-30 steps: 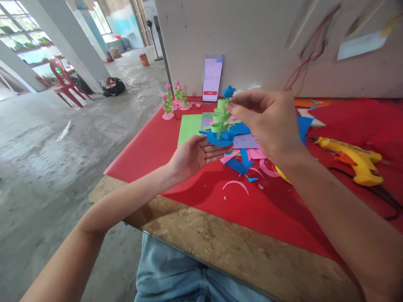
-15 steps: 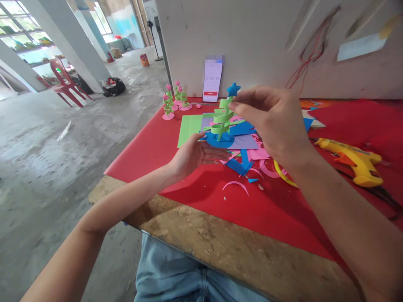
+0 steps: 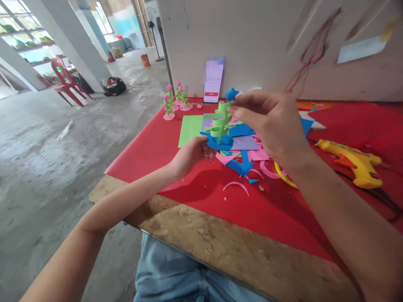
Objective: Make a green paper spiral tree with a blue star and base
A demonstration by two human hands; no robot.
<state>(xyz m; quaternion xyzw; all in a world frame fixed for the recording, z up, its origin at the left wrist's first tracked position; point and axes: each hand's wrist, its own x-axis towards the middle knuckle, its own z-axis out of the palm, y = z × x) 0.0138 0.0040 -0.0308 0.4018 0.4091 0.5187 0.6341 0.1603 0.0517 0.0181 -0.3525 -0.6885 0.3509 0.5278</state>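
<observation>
Between my hands, above the red-covered table, stands a small upright paper tree (image 3: 221, 122) of looped green strips on a round blue paper base (image 3: 217, 144). A blue star (image 3: 232, 94) tops it. My left hand (image 3: 192, 156) pinches the left edge of the base, thumb on top and fingers curled beneath. With thumb and fingertips my right hand (image 3: 270, 119) grips the tree's upper stem, just under the star. Behind them lie green paper (image 3: 189, 131) and purple paper (image 3: 247, 142), with blue and pink scraps (image 3: 236, 166) around.
Several finished pink-starred paper trees (image 3: 169, 102) stand at the table's back left. A phone (image 3: 213, 79) showing a timer leans on the wall. On the right lie a yellow glue gun (image 3: 355, 161) and a yellow ring-shaped piece (image 3: 283, 176). A bare board edge (image 3: 201, 228) runs along the front.
My left fingers, stretched out under the base before, have curled in and closed on its edge. The star and tree top have shifted slightly down and left with my right hand.
</observation>
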